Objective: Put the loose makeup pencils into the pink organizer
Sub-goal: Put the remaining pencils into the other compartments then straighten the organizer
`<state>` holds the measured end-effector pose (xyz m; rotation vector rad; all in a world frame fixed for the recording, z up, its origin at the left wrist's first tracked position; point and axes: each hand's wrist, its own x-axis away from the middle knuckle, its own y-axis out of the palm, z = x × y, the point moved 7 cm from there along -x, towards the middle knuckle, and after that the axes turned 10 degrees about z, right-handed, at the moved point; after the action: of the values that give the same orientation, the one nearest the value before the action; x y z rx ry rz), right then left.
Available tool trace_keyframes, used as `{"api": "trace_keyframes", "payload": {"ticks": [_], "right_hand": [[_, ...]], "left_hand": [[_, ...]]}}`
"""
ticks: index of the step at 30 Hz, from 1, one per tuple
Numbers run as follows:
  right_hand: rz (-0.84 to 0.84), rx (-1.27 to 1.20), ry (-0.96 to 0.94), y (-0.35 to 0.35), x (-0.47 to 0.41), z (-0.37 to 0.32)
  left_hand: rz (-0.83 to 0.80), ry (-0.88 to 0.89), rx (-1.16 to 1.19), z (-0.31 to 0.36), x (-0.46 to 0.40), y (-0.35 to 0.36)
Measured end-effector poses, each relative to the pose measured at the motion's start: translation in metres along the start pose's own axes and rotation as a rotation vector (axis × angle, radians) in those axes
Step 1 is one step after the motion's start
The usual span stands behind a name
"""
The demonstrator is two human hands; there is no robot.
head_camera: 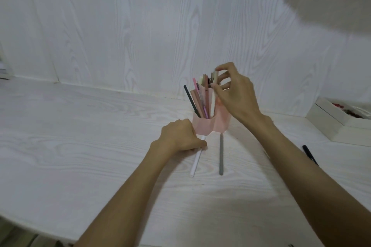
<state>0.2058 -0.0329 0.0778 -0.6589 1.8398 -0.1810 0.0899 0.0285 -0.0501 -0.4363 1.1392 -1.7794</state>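
No writing or brand can be read on anything here. Nearest me, the tabletop point(80, 166) lies bare from its front edge up to two loose pencils: a white pencil point(195, 163) and a grey pencil point(221, 156), side by side but apart. The left hand point(180, 136) is closed over the white pencil's far end, just beside the pink organizer point(208, 124). A black pencil point(310, 154) lies well off toward the right edge, near a white box point(329, 120). Behind, the organizer stands near the back edge, filled with upright pencils; the right hand point(234, 90) above it pinches a pale pencil point(215, 76).
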Motion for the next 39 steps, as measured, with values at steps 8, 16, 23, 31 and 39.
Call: {"api": "trace_keyframes", "payload": {"ticks": [8, 16, 23, 31, 39], "right_hand": [[-0.202, 0.207, -0.045, 0.03, -0.009, -0.002], [-0.379, 0.296, -0.074, 0.042, -0.014, -0.001], [-0.198, -0.074, 0.266, -0.003, 0.011, 0.016], [-0.607, -0.497, 0.93, 0.01, 0.1, 0.054], [-0.622, -0.635, 0.802, 0.015, 0.1, 0.043]], "left_hand": [[-0.025, -0.008, 0.024, -0.002, 0.0, 0.001], [0.005, 0.005, -0.003, 0.0, 0.002, 0.0], [0.055, 0.087, -0.088, 0.013, 0.005, -0.007], [-0.156, -0.007, 0.304, 0.011, 0.005, -0.009], [0.012, -0.028, 0.972, 0.031, 0.007, -0.027]]}}
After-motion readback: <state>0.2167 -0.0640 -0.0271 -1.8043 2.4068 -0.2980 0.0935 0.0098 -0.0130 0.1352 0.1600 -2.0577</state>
